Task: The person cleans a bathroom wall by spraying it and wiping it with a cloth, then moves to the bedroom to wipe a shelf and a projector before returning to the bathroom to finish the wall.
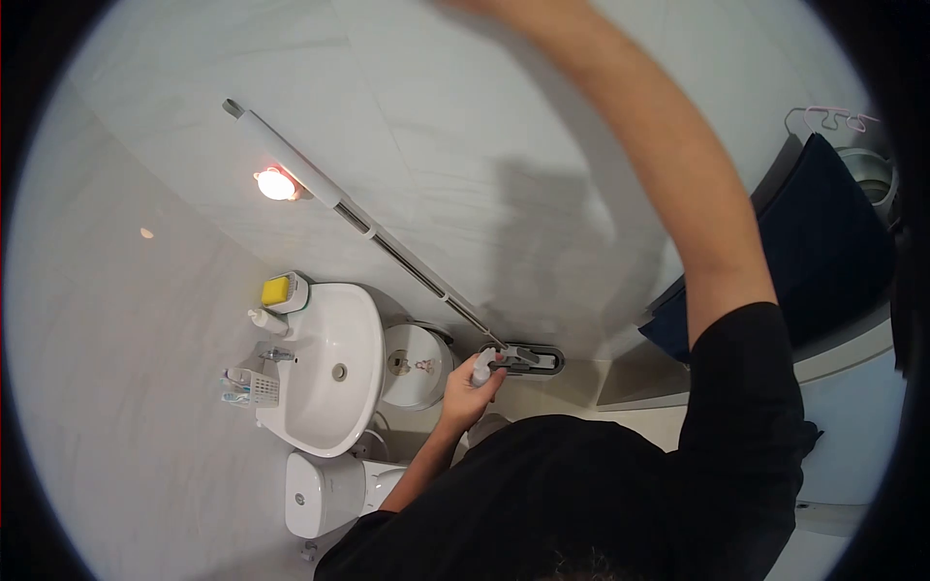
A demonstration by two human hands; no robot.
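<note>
My left hand (467,395) is closed round a white spray bottle (481,368), with the nozzle end showing above the fingers. It is over the floor, beside a grey and white mop head (528,358). From that mop head a long pole (407,259) leans along the wall up to the upper left. My right arm is raised across the upper right, and only a sliver of my right hand (484,4) shows at the top edge. Its fingers are cut off by the frame, so whatever they touch or hold is hidden.
A white sink (332,378) with a yellow sponge (276,290) and a pump bottle (268,321) is at the left. Below it is a toilet (325,494). A round lidded bin (415,368) stands between sink and mop. Dark cloth (823,232) hangs at the right.
</note>
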